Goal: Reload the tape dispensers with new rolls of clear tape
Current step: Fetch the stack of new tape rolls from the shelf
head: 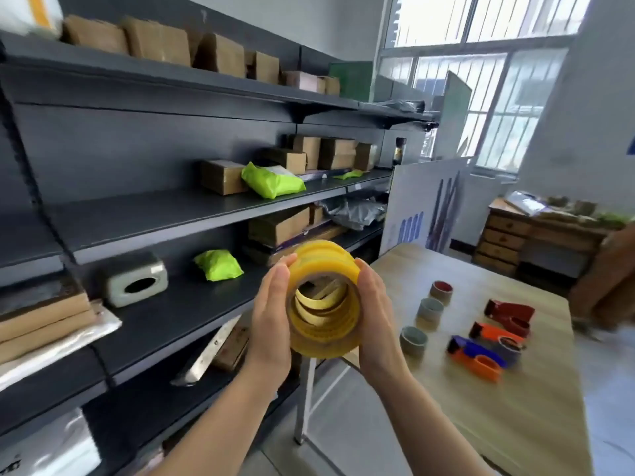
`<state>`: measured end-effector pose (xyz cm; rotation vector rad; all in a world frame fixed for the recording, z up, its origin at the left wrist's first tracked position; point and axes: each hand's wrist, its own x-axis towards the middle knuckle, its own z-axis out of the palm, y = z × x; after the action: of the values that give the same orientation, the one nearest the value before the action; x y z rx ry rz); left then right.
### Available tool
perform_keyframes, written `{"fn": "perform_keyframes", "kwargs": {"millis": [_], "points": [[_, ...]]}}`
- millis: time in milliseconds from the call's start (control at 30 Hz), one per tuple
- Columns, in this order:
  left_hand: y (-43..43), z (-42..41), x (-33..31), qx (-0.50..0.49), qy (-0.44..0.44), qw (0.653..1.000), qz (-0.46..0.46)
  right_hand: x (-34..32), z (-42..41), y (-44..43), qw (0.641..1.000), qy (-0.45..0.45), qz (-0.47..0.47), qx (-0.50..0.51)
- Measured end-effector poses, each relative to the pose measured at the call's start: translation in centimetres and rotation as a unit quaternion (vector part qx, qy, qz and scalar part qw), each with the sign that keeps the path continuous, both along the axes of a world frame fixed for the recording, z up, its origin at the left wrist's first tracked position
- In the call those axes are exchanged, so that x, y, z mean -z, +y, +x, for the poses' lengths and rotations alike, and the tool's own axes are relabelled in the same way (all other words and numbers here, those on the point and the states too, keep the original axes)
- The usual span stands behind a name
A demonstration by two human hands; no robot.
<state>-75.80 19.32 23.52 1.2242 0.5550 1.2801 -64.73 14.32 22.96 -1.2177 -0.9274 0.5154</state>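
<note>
A stack of yellowish clear tape rolls point(323, 269) hangs in the air in front of the shelves, pressed between my two palms. My left hand point(271, 317) lies flat against its left side, my right hand point(376, 317) against its right side, fingers straight. On the wooden table point(515, 424) to the right lie three tape dispensers: a dark red one point(510, 312), an orange one point(494, 333) and a blue and orange one point(479, 359). Three empty cardboard cores point(429, 309) stand in a row left of them.
Dark metal shelves point(171, 214) on the left hold cardboard boxes, green bags point(271, 182) and a grey tissue box point(135, 283). A white board leans behind the table. A wooden drawer desk point(508, 238) stands at the back right under the window.
</note>
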Motion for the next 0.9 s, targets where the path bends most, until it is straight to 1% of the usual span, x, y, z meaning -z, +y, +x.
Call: {"fn": "perform_keyframes", "kwargs": {"millis": [100,400,667,900], "points": [[-3.0,4.5,0.1,0.035,-0.003,0.999,-0.006,0.0,4.1,-3.7,0.999,-0.01,-0.012,0.028],[-9.1,16.5,0.9,0.14,0.04,0.989,-0.009,0.7,14.8,-11.9,0.993,-0.001,-0.025,0.112],[-11.2,28.4,1.6,0.205,0.041,0.977,-0.034,1.7,25.3,-15.0,0.979,0.001,-0.025,0.203],[-12.5,39.0,2.1,0.263,0.037,0.963,-0.035,2.2,34.8,-17.0,0.964,0.003,-0.017,0.267]]}}
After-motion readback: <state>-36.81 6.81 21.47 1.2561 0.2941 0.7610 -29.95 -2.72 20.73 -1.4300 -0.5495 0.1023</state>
